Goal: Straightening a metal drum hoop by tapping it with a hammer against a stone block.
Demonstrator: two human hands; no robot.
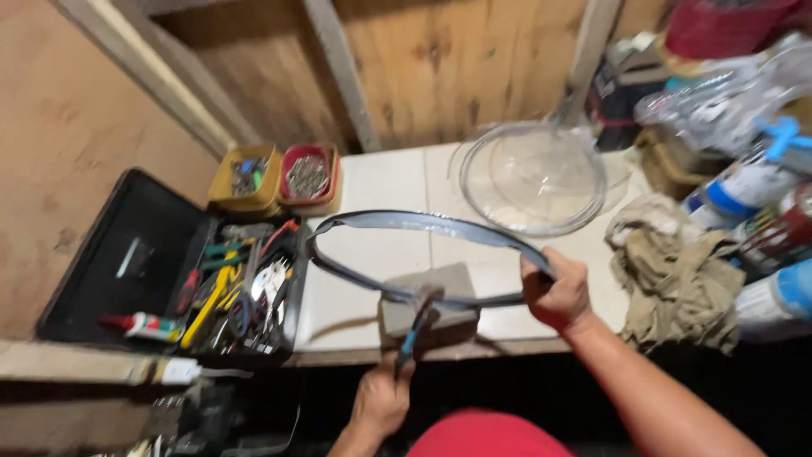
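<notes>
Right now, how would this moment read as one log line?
left hand: grips hammer | hammer head: on metal hoop over grey block | right hand: holds hoop | toolbox: open at left

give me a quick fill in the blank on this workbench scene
1. The right hand grips a dark bent metal ____.
2. The left hand holds blue-handled pliers over a grey ____ block.
3. The open black toolbox lies ____ of the block.

Missing: ring; concrete; left
</notes>
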